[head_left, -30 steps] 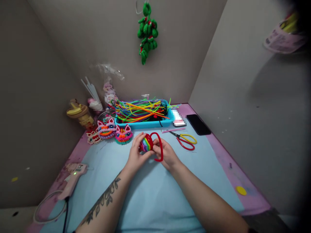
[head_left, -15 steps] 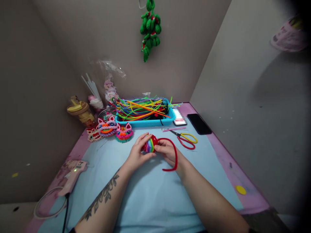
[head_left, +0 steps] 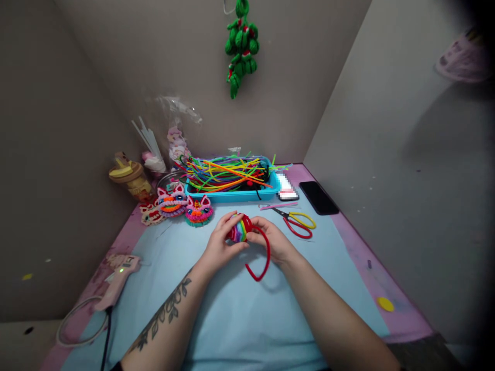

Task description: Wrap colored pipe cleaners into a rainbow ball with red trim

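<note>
While a pale pink glue gun [head_left: 118, 286] lies at the far left, its small light glowing green, a tan cup [head_left: 133, 180] stands behind it near the wall; next come three animal-face ornaments [head_left: 172, 202] in bright fuzzy stems, grouped at the back left of the blue cloth [head_left: 240, 319]; nearer, the left hand [head_left: 220, 243] is curled round the left side of a striped piece [head_left: 240, 230], fingers over its top and thumb below; this piece, red with rainbow bands, sits between the two hands, raised in front of a blue tray [head_left: 232, 197] heaped with coloured stems; from its right edge a loose red stem [head_left: 268, 251] bows out and hooks back toward the left, its end free; the right hand [head_left: 274, 239] has its fingertips closed on that edge, though I cannot tell whether they pinch the stem too; beyond it lie scissors [head_left: 296, 221] with one yellow and one red handle, then a black phone [head_left: 319, 198]; a yellow disc [head_left: 385, 304] lies furthest right.
</note>
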`<state>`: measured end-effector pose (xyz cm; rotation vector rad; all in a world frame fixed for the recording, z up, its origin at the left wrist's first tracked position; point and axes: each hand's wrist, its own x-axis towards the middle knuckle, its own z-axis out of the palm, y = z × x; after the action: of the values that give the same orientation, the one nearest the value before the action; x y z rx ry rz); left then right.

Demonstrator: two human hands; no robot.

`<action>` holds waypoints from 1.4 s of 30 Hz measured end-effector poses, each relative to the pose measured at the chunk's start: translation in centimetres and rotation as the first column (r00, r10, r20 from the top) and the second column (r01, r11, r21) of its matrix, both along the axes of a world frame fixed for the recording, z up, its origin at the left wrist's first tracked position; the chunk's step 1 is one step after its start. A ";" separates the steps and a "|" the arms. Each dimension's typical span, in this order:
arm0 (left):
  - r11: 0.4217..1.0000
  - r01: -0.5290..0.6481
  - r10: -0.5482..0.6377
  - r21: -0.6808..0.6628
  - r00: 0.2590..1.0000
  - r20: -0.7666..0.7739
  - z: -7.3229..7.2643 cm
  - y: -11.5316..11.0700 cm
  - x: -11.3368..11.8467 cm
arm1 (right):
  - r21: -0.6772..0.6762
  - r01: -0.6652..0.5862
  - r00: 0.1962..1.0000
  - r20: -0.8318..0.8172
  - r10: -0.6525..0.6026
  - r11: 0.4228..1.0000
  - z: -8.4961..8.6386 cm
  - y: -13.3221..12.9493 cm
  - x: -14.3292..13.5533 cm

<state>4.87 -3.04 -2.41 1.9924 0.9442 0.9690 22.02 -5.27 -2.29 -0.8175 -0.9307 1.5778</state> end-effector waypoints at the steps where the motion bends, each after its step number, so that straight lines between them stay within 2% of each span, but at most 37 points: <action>1: 1.000 -0.009 0.009 0.003 1.000 -0.005 -0.1 0.0 0.0 | -0.020 0.022 0.999 -0.028 -0.023 1.000 -0.2 0.1 -0.1; 4: 0.999 -0.030 0.031 0.017 0.999 -0.020 -0.3 0.1 0.0 | -0.084 0.065 0.994 -0.082 -0.072 0.994 -0.7 0.2 -0.5; 11: 0.991 -0.112 0.113 0.070 0.994 -0.003 -0.7 0.1 0.1 | -0.128 0.119 0.990 -0.054 -0.127 0.985 -0.8 0.2 -0.9; 17: 0.990 -0.131 0.136 -0.057 0.987 0.080 -1.2 0.1 1.0 | -0.083 0.257 0.965 -0.033 -0.261 0.963 -0.7 0.0 -1.5; 20: 0.984 -0.133 0.145 -0.115 0.985 0.099 -1.4 0.1 1.1 | -0.063 0.261 0.964 -0.025 -0.263 0.963 -0.8 0.0 -1.6; 23: 0.985 -0.156 0.163 -0.080 0.983 0.086 -1.5 0.3 1.0 | 0.021 0.252 0.966 0.048 -0.253 0.967 -0.9 0.0 -1.5; 27: 0.980 -0.186 0.189 -0.065 0.980 0.055 -1.4 0.5 0.7 | 0.216 0.290 0.910 0.240 -0.339 0.932 -0.8 -0.1 -1.5; 30: 0.977 -0.191 0.197 -0.095 0.979 0.053 -1.5 0.5 0.6 | 0.250 0.316 0.876 0.294 -0.382 0.915 -0.9 -0.3 -1.7; 33: 0.970 -0.179 0.194 -0.162 0.978 0.079 -1.7 0.4 0.6 | 0.218 0.332 0.897 0.228 -0.379 0.918 -1.0 -0.3 -1.8; 36: 0.969 -0.144 0.171 -0.201 0.978 0.122 -1.7 0.4 0.6 | 0.135 0.294 0.939 0.145 -0.313 0.946 -0.9 -0.2 -1.5; 38: 0.974 -0.143 0.166 -0.175 0.978 0.126 -1.6 0.5 0.6 | 0.086 0.265 0.956 0.107 -0.274 0.960 -0.7 -0.1 -1.3; 42: 0.988 -0.152 0.155 -0.036 0.984 0.091 -1.1 0.5 0.4 | -0.053 0.246 0.968 -0.029 -0.248 0.968 -0.3 0.1 -1.0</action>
<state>5.23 -2.58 -3.48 1.8546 1.0655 1.1164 21.06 -5.15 -2.60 -0.9008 -0.7361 1.3971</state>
